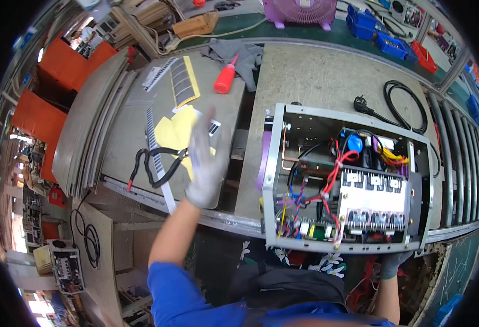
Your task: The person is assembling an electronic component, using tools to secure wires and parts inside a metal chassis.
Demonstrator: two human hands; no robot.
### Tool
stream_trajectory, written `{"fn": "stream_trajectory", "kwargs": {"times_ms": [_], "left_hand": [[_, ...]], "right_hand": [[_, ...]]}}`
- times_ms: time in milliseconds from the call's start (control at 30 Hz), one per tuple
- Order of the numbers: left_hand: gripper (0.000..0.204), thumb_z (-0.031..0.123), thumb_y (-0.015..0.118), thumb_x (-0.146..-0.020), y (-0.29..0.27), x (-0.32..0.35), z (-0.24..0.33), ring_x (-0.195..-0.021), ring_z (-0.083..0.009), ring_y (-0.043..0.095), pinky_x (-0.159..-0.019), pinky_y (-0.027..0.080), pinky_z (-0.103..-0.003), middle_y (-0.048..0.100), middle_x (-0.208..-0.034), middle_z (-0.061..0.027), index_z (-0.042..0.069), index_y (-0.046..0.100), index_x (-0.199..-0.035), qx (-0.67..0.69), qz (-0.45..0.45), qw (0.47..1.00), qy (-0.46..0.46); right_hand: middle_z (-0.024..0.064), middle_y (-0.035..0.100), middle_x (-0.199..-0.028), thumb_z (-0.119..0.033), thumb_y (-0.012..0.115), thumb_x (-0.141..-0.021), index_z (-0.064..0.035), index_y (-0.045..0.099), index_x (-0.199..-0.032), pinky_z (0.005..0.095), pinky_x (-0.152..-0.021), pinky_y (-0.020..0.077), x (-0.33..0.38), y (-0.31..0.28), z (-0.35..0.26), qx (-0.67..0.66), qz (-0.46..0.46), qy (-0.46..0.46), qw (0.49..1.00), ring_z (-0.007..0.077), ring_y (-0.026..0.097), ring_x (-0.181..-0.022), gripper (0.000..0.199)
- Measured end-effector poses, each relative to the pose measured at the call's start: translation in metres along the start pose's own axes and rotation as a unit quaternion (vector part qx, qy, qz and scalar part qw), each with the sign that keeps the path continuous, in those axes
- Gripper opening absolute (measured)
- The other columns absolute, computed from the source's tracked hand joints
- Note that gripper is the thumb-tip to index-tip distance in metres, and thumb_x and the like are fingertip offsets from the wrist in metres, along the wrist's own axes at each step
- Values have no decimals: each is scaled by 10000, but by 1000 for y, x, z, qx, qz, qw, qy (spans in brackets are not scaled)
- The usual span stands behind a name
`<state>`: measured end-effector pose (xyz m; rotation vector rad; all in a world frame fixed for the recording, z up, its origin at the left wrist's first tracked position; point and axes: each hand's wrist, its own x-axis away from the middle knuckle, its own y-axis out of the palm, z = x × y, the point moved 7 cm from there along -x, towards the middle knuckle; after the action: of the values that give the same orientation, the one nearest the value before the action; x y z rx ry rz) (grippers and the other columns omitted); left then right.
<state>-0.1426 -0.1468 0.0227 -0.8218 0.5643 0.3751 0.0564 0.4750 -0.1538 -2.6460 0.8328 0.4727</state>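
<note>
My left hand (206, 161), in a pale glove, is over the left side of the bench. It is motion-blurred, with its fingers stretched away from me and nothing visible in it. Beside and partly beneath it lie yellow label paper (177, 131) and black-handled pliers (160, 163). To the right stands an open metal chassis (271, 210) filled with coloured wires, a circuit board (318, 231) and a silver heat-sink block (373, 201). My right hand (394, 263), also gloved, is at the chassis's near right edge; its fingers are hidden there.
A red squeeze bottle (225, 79), a grey cloth (239, 62) and a label sheet (185, 82) lie at the back left. Behind the chassis is a coiled black power cord (408, 103). Metal rollers (460, 158) run along the right. A purple fan (300, 12) stands at the back.
</note>
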Motion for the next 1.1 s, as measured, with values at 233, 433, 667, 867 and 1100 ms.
{"fn": "stream_trajectory", "kwargs": {"times_ms": [233, 433, 667, 867, 1100], "left_hand": [[712, 394, 643, -921, 130, -163, -140, -1195, -434, 594, -984, 485, -545, 611, -1293, -263, 139, 391, -1536, -300, -124, 939, -116], [600, 146, 585, -872, 105, -145, -88, -1090, -388, 660, -925, 526, -540, 664, -1168, -226, 108, 483, -1462, -376, -358, 844, -133], [605, 268, 672, -865, -8, -98, -35, -988, -357, 716, -866, 549, -463, 699, -1146, -269, 49, 523, -1409, -245, -391, 854, -240], [608, 407, 693, -952, -42, -93, 45, -952, -176, 650, -759, 559, -314, 606, -1121, -76, 80, 480, -1417, 391, 8, 833, -392], [553, 323, 597, -1039, 6, -79, 130, -1156, -176, 568, -1000, 479, -342, 582, -1266, -93, 10, 418, -1458, 475, -4, 802, -363]], "right_hand": [[49, 590, -1090, -492, 551, -1013, -44, 561, -1199, 341, -811, 512, 24, -3, -64, 65, -111, 133, 983, 155, 555, -961, 485], [27, 681, -955, -257, 626, -986, -18, 660, -1091, 328, -762, 521, -30, 20, -107, 227, -353, 227, 879, 162, 604, -845, 264], [129, 730, -1077, -209, 609, -970, 32, 649, -1255, 350, -943, 513, -175, 0, -226, 247, -290, 159, 911, 213, 686, -1030, 376], [219, 617, -1322, -351, 571, -996, 51, 529, -1393, 420, -1056, 481, -187, 212, -334, -256, -430, 231, 834, 300, 626, -1200, 566], [112, 558, -1342, -452, 585, -1007, -24, 344, -1526, 342, -984, 482, -103, 429, -384, -265, -514, 287, 764, 193, 572, -1167, 715]]}}
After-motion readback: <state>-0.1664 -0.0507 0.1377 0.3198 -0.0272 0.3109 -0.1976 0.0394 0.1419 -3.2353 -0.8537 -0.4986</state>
